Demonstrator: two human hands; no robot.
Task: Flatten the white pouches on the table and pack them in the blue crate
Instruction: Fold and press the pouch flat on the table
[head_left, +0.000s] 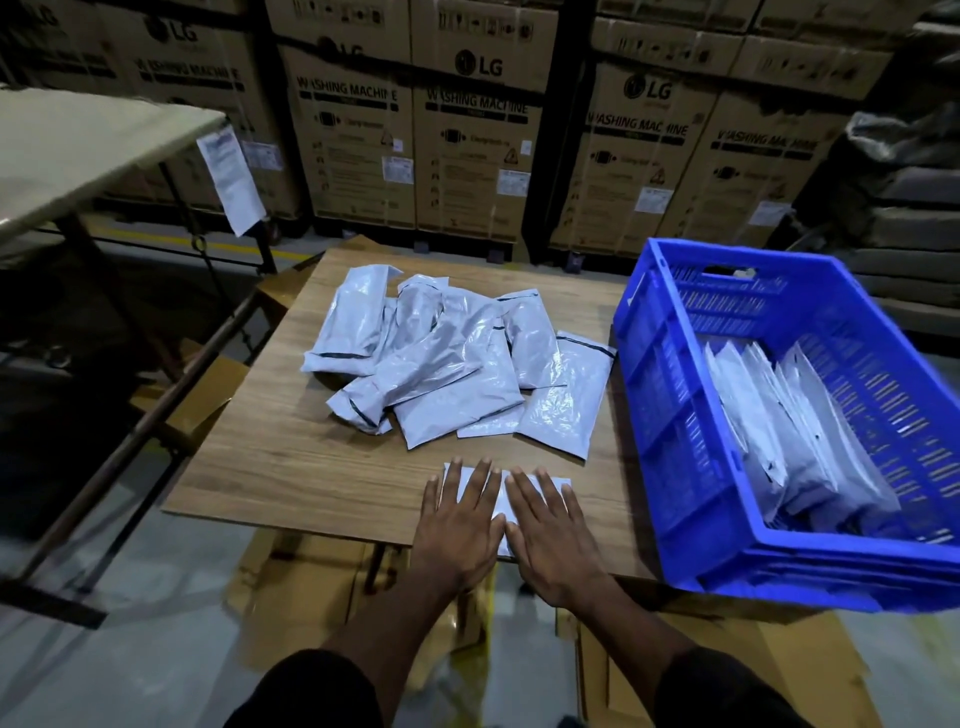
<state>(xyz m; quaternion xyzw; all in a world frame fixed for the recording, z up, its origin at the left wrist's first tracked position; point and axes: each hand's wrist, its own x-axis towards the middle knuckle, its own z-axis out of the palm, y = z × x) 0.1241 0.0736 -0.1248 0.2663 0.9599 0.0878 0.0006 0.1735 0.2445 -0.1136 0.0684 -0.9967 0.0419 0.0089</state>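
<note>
— Pressing down at six o'clock: I have the left hand (460, 525) and right hand (553, 530) side by side on one white pouch (501, 496) at the table (291, 467) edge, fingers straight and slightly spread, gripping nothing. Flat palms squeeze the air out, I'd judge.

— And the rest?

— Loose pile of pouches (447, 358) at twelve o'clock; blue crate (675, 415) at two, pouches standing on edge inside. Wood-grain top, stacked cartons (472, 135) beyond.
</note>
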